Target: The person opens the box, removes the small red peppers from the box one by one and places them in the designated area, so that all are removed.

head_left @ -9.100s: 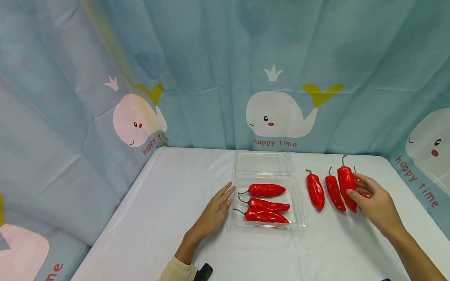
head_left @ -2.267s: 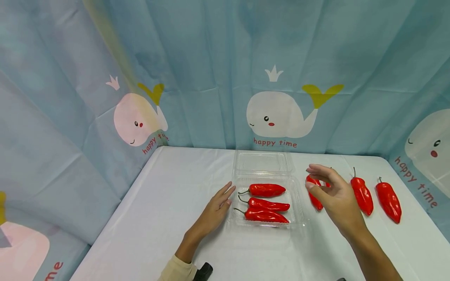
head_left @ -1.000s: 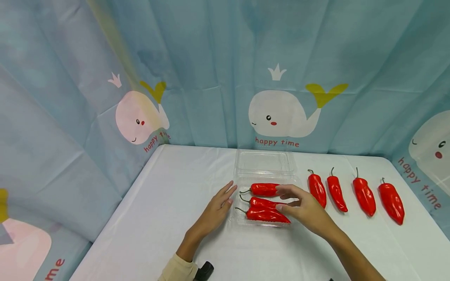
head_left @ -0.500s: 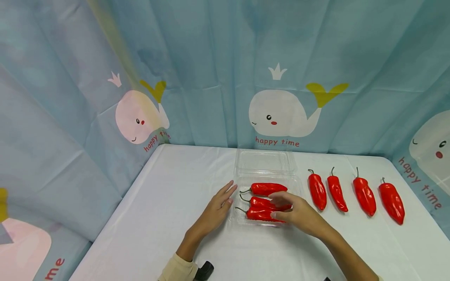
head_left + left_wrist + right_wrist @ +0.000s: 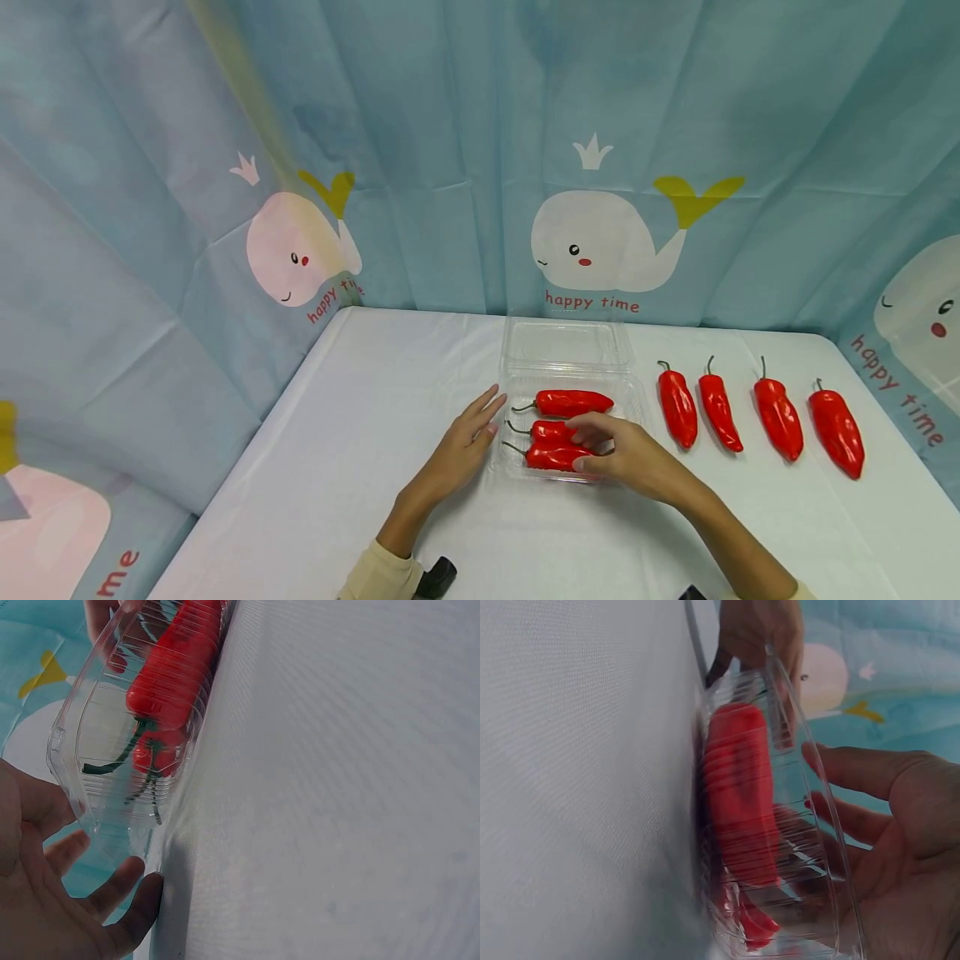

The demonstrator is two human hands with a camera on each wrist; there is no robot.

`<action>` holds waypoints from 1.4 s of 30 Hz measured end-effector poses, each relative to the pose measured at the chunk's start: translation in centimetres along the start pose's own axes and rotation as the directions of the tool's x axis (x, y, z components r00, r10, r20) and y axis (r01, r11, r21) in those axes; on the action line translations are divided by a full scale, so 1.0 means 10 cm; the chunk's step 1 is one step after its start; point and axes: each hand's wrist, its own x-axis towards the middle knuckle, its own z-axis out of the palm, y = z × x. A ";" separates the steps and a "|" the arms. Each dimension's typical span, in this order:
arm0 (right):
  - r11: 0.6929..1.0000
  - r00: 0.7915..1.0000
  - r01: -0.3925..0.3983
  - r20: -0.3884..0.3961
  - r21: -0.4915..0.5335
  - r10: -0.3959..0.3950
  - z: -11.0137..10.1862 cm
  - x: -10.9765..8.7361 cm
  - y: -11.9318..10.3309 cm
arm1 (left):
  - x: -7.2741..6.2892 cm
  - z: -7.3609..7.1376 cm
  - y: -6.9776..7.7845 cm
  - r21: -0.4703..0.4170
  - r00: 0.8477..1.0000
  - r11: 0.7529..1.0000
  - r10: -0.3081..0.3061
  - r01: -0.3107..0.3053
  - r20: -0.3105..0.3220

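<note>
Curtain (image 5: 427,100): creased, light blue, on three sides | Print: pale whales (image 5: 600,242), red "happy time" lettering (image 5: 592,302) | Bench (image 5: 352,400): white, rounded corners

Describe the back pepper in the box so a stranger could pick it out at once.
On the white table, find the clear box between the left hand and four loose peppers. Inside, the back pepper lies nearest the open lid. Unlike its two neighbours, which the right hand partly covers, it shows whole, with no hand over it.
</note>
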 end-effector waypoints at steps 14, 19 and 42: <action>0.998 0.999 -0.039 0.026 -0.049 0.041 0.06 0.11 0.01 | 0.00 0.01 0.00 -0.008 1.000 1.000 0.019 -0.020 -0.003; 0.998 0.997 -0.060 0.046 -0.022 0.061 0.07 0.13 0.02 | -0.01 0.01 0.00 -0.017 1.000 1.000 0.009 -0.009 -0.002; 0.996 0.997 -0.040 0.057 -0.075 0.044 0.08 0.19 0.03 | -0.01 0.00 0.01 -0.009 1.000 1.000 0.003 -0.004 -0.010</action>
